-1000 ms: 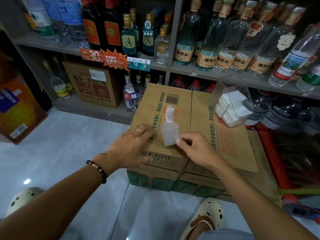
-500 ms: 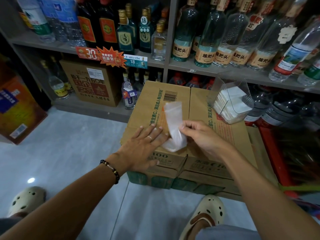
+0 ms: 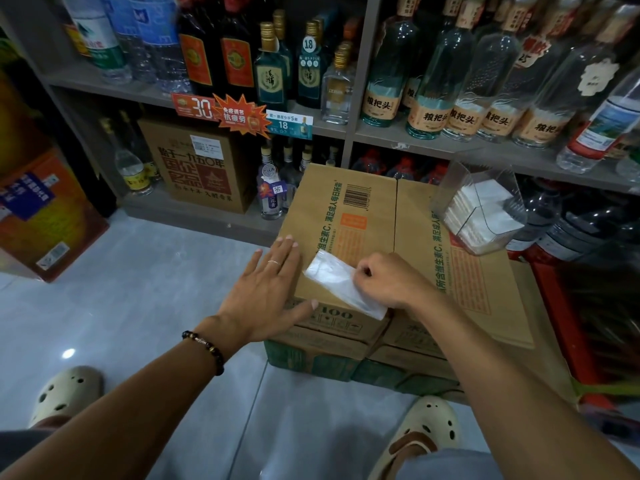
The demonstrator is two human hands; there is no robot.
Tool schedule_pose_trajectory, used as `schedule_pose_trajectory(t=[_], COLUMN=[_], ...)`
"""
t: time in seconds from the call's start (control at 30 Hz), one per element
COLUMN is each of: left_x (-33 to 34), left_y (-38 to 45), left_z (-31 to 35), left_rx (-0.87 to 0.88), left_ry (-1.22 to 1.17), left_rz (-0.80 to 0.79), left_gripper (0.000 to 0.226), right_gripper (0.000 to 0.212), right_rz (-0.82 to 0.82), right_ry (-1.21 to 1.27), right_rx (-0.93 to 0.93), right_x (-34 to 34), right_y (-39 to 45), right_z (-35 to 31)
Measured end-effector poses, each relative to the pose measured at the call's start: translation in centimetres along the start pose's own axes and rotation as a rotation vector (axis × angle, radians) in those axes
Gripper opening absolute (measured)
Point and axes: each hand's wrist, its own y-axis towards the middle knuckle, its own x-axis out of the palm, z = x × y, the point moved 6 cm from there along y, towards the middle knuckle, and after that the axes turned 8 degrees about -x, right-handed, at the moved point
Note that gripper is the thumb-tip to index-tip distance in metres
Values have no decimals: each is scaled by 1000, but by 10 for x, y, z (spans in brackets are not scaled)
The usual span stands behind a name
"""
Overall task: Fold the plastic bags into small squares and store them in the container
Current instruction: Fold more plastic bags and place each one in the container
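Observation:
A white translucent plastic bag (image 3: 337, 282), folded into a narrow strip, lies slanted on top of a brown cardboard box (image 3: 367, 216). My right hand (image 3: 389, 282) pinches the strip near its middle with curled fingers. My left hand (image 3: 268, 289) lies flat with straight fingers on the box's left edge, just left of the strip and apart from it. A clear plastic container (image 3: 479, 207) with several folded white squares inside stands at the back right of the boxes.
Shelves behind the boxes carry many glass bottles (image 3: 429, 84) and another carton (image 3: 199, 168). An orange carton (image 3: 41, 209) stands at the left on the pale tiled floor (image 3: 145, 296). My feet in cream clogs (image 3: 65, 389) are below. A red crate (image 3: 561, 306) sits at the right.
The strip stood upright along the box half a second ago; my right hand has laid it down slanted toward the front edge. My left hand slid left off the strip and flattened.

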Motion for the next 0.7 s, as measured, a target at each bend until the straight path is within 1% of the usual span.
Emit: schedule_pose_trajectory(t=[0.1, 0.17, 0.2, 0.27, 0.3, 0.43, 0.5, 0.57, 0.6, 0.63, 0.7], left_x=[-2, 3, 7, 16, 19, 22, 25, 24, 23, 23, 21], left_y=[-1, 1, 4, 9, 9, 1, -2, -1, -2, -1, -3], left_z=[23, 37, 39, 37, 34, 32, 34, 35, 36, 36, 36], left_rx=[240, 323, 317, 244, 221, 193, 176, 153, 154, 158, 153], left_ry=[80, 160, 186, 222, 230, 229, 246, 250, 251, 254, 255], left_rz=[154, 140, 104, -20, -42, 39, 85, 89, 94, 95, 65], left_gripper=[84, 80, 80, 80, 80, 75, 70, 68, 68, 68, 71], right_gripper=[26, 27, 28, 28, 29, 27, 24, 26, 29, 34, 46], right_rz=[-4, -2, 3, 25, 49, 204, 287, 370, 388, 379, 290], right_ry=[-19, -26, -27, -22, -26, -22, 38, 124, 112, 40, -195], right_rx=[-8, -24, -31, -41, -47, -58, -63, -73, -94, -127, -199], right_x=[-2, -3, -3, -4, -6, -16, -20, -25, -27, -26, -16], right_y=[1, 0, -1, -2, -3, -3, -4, -12, -19, -27, -43], right_z=[-3, -5, -5, -3, -2, 9, 14, 17, 19, 20, 26])
